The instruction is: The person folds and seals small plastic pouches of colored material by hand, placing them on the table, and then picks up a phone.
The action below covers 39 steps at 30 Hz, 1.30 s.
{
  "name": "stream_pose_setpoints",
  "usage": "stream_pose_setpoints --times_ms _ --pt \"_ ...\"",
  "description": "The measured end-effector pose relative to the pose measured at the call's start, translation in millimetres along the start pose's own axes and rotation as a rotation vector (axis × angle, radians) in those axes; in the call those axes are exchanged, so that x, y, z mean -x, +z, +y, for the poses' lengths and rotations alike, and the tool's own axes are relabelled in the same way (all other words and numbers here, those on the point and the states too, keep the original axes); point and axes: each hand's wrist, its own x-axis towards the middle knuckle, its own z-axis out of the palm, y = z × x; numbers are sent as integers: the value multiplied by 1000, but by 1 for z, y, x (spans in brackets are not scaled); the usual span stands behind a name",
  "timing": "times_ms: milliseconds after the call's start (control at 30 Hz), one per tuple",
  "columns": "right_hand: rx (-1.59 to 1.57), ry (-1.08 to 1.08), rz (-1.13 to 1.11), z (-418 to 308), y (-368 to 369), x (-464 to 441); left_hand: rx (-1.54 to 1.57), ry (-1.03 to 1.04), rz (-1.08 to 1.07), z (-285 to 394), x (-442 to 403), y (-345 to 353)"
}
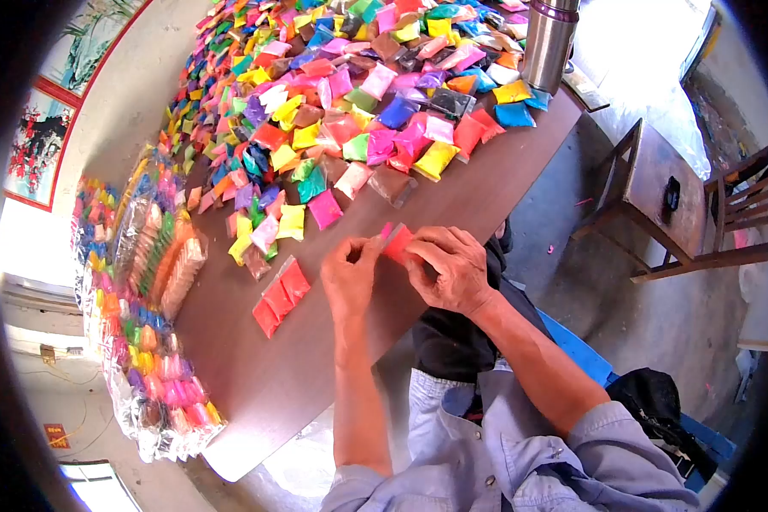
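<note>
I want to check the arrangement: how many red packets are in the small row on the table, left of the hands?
3: the near packet at the lower-left end, the middle packet, and the far packet at the upper-right end. They lie close together; another may be hidden.

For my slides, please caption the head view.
Left hand and right hand at a red packet near a row of red packets and a colourful heap.

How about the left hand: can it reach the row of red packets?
Probably yes: the row of red packets lies close to the left hand, with only bare tabletop visible between.
</note>
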Motion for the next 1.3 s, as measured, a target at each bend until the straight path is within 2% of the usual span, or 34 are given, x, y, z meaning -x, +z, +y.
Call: stream_pose_setpoints --times_ms 100,200,333,400,500,667,733,833,867,933,1033,1133,1267,1300 --pt "4 -11 4 3 -3 2 64 -107 -30 5 12 4" --pt "8 -7 24 -1 2 0 38 -48 -96 13 22 4" --pt "13 -3 19 -2 -1 0 34 -24 -71 16 17 2" --pt "27 -18 37 -1 2 -2 -79 48 -66 7 8 -2" --pt "43 -3 -7 -5 -3 -3 -105 22 -78 -1 -4 -10" --pt "66 -2 -3 -3 2 -1 39 81 -112 -3 -9 -11" --pt "73 -20 1 -3 4 -1 130 108 -242 1 -6 -5" --pt "72 -47 4 -2 6 -2 146 43 -307 13 -12 -3" --pt "68 -55 6 -2 7 -2 159 33 -298 10 -16 -3" --pt "84 -58 -31 -4 5 -5 88 171 -315 4 -27 -3" --pt "112 -52 -72 -5 4 -5 71 143 -357 -2 -40 -5" --pt "122 -57 -98 -5 3 -6 72 205 -323 -9 -44 -2" --pt "120 -82 -100 -1 9 -3 136 153 -296 -11 -46 -14" --pt "118 -73 -81 -1 9 -2 214 147 -363 -16 -48 -17"
